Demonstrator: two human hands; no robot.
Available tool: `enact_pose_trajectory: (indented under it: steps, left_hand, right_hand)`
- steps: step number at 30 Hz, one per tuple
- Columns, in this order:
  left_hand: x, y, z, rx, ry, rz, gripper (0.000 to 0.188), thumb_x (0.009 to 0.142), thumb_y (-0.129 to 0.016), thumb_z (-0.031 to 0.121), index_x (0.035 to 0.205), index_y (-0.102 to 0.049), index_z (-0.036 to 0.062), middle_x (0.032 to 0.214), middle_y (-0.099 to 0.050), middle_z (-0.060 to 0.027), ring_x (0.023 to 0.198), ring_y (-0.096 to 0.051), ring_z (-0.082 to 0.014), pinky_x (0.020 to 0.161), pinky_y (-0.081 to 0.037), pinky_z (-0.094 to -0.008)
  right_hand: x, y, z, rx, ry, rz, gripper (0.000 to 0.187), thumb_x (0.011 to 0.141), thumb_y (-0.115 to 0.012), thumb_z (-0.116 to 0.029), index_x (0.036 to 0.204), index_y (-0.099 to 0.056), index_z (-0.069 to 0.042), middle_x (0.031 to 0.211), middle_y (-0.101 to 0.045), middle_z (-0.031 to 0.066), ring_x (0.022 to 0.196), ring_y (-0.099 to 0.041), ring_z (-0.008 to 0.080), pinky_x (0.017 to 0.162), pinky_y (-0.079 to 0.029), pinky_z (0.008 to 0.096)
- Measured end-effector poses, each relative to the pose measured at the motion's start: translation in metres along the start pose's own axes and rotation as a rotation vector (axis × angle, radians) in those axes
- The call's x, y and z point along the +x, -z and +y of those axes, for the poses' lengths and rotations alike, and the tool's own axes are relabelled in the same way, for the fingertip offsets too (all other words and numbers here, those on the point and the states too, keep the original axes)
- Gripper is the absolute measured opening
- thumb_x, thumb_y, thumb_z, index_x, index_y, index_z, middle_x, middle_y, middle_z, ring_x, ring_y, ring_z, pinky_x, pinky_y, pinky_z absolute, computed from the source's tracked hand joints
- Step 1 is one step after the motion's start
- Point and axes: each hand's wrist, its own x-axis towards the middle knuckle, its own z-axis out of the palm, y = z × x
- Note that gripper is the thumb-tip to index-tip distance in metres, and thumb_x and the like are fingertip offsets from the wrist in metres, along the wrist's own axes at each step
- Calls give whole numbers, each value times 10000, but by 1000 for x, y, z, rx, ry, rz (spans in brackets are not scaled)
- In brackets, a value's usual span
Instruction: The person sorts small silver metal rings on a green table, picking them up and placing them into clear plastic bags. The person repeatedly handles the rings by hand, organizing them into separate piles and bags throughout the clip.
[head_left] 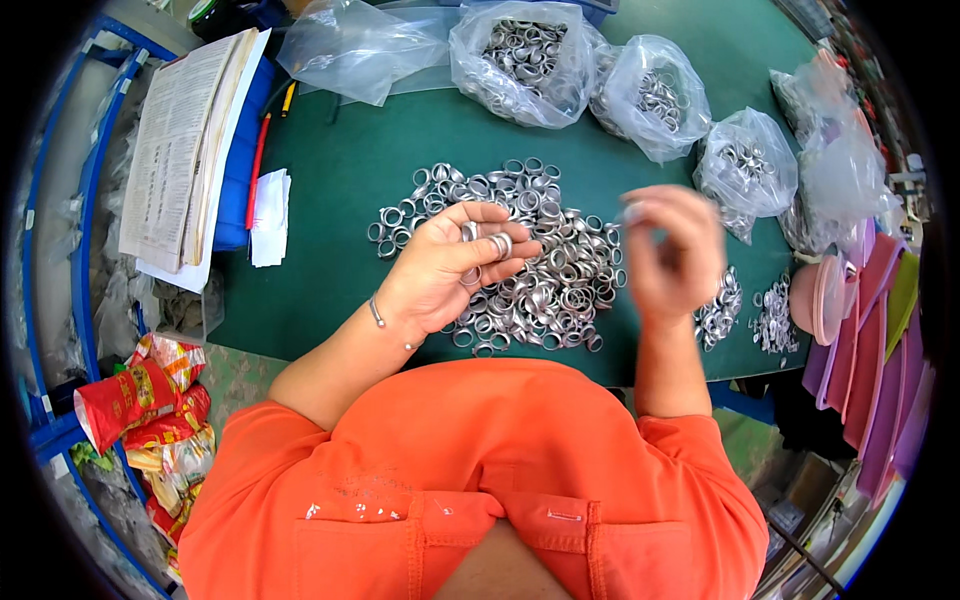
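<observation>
My left hand (432,262) is turned palm up over the left part of a pile of silver metal rings (565,290). Its curled fingers hold several of these rings (500,244). To the right of the pile, my right hand (678,255) is raised and smeared by motion. Its fingers are drawn together, with a small greyish shape at the tips that is too blurred to name. Two smaller heaps of metal pieces lie right of that hand: one of rings (718,312), the other of smaller bits (776,318).
Open plastic bags of rings (522,60) line the far side of the green table (330,190). A paper stack (185,150), a red pen (258,170) and white slips (270,220) are on the left. Blue shelving (85,220) stands beyond. A pink round container (818,298) sits at right.
</observation>
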Motion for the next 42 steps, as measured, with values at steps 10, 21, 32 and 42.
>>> enact_pose_trajectory:
  steps: [10,21,32,42]
  left_hand:
    - [3,-3,-4,55,-50,-16,298,830,-603,-13,1105,-490,-3,1054,-602,-173,1001,-610,-272,807,-534,-289]
    - [3,-2,-9,201,-199,89,222,828,-613,-13,1027,-514,-4,916,-599,-86,813,-627,-148,707,-557,-255]
    - [4,-6,-4,415,-251,109,182,793,-669,16,934,-554,5,822,-625,-67,569,-561,-60,399,-387,-150]
    - [0,-4,-6,380,-138,76,165,802,-674,49,892,-540,17,731,-609,-58,523,-537,-65,382,-383,-158]
  right_hand:
    - [16,47,70,-557,-177,218,140,748,-605,24,874,-646,-21,853,-626,85,773,-571,181,689,-462,278]
    - [-20,-41,-23,373,-499,-383,197,725,-708,-19,902,-623,-27,790,-621,55,636,-579,126,526,-450,232]
    - [-31,-44,-29,524,-769,-265,190,739,-639,40,915,-593,-12,767,-624,47,661,-585,95,579,-473,211]
    - [-34,-42,-25,424,-461,-60,210,702,-621,90,885,-565,2,842,-609,78,671,-589,115,608,-477,223]
